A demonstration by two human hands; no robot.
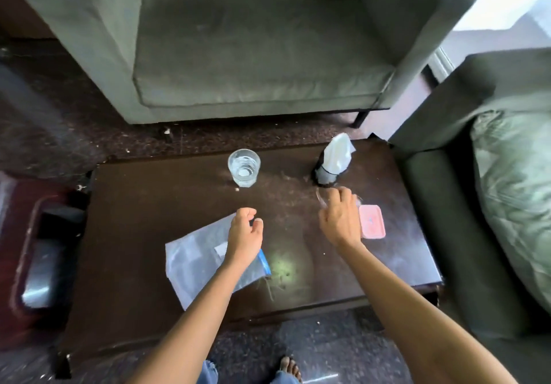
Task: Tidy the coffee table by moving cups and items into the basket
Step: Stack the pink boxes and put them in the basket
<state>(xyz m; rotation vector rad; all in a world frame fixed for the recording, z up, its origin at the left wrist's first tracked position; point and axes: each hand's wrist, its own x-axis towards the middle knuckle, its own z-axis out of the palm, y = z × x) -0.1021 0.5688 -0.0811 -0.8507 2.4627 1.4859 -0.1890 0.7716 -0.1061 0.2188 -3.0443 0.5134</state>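
On the dark coffee table [149,205] a clear drinking glass [244,167] stands at the far middle. My right hand [340,219] reaches down over a second clear cup [320,199], fingers curled around its top; only faint edges of that cup show beside my fingers. A small pink lidded box [372,222] lies just right of that hand. My left hand [246,233] hovers with loosely spread fingers and holds nothing, above a clear zip bag [193,261] with a blue strip. Left of the table, on the floor, sits a dark red basket [26,234].
A dark holder with white tissue [334,160] stands at the table's far right, close behind my right hand. A grey armchair [253,56] faces the far edge, and a dark sofa with a green cushion [512,190] borders the right side. My bare foot [290,368] shows below the near edge.
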